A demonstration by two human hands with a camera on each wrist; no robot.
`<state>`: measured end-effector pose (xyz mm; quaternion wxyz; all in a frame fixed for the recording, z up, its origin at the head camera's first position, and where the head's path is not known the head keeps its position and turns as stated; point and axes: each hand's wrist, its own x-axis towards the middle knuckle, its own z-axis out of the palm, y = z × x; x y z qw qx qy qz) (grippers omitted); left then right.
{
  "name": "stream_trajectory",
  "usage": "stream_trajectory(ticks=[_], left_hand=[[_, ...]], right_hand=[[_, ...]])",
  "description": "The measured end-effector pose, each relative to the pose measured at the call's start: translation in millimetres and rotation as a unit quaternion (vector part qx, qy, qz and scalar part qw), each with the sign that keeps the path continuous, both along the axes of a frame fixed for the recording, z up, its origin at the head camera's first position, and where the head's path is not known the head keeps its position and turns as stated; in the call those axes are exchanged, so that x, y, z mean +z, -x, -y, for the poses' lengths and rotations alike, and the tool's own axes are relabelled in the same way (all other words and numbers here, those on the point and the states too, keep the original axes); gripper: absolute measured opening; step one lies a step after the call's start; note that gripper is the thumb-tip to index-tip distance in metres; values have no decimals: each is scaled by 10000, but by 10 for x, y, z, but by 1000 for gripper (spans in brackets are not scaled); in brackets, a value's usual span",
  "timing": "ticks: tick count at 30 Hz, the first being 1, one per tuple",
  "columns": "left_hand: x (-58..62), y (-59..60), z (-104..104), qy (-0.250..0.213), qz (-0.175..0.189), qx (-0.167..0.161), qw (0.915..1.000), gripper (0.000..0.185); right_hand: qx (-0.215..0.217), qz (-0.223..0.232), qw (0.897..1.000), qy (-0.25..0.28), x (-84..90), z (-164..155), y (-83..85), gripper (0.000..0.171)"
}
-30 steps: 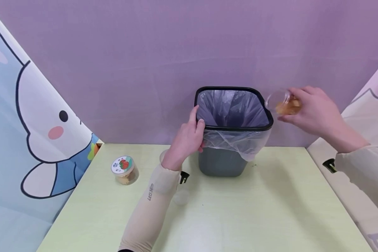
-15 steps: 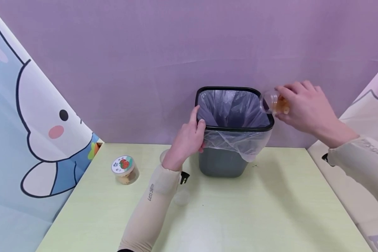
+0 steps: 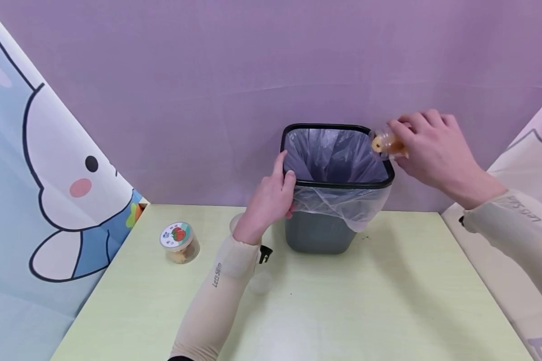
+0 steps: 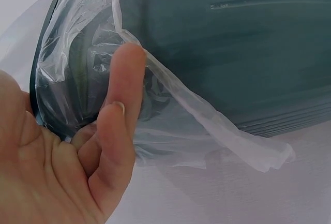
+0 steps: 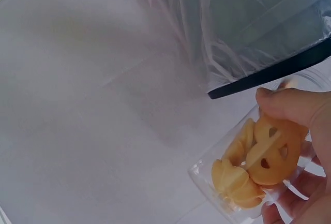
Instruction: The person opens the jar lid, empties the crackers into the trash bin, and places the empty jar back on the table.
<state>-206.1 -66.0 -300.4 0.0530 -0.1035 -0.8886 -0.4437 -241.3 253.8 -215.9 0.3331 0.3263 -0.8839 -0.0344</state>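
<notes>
A grey trash bin (image 3: pixel 318 234) with a black rim stands on the table, lined with a clear plastic bag (image 3: pixel 343 200) folded over its outside. My left hand (image 3: pixel 268 200) grips the rim at the bin's left corner, with fingers against the bag in the left wrist view. Up at the right side, my right hand (image 3: pixel 438 150) holds a clear plastic jar (image 5: pixel 209 177) by its body. The jar lies tilted on its side, its mouth over the bin's right rim. Golden-brown snack pieces (image 5: pixel 274 157), some with holes, are inside it; one shows at the mouth.
A lidded jar (image 3: pixel 179 244) with a strawberry label and brown pieces inside stands on the left of the pale table (image 3: pixel 343 311). Near my left forearm lies a faint clear disc (image 3: pixel 260 283). A purple cloth (image 3: pixel 198 100) hangs behind the bin.
My right hand has moved left with the jar, bringing its mouth over the bin's rim and tipping it further. Snack pieces have slid toward the mouth. My left hand stays on the rim.
</notes>
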Motion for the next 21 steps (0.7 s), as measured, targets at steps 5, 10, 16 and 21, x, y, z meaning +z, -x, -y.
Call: stream_trajectory(ticks=[5, 10, 16, 21], left_hand=[[1, -4, -4, -22, -43, -4, 10000, 59], [3, -8, -6, 37, -52, 5, 10000, 59], [6, -19, -2, 87, -46, 30, 9999, 59], [8, -24, -3, 77, -76, 27, 9999, 59]], right_hand=[[189, -277, 9993, -142, -33, 53, 18, 71], [378, -551, 9975, -229, -57, 92, 36, 59], [557, -697, 9956, -295, -67, 119, 51, 48], [667, -765, 9936, -487, -55, 131, 55, 42]])
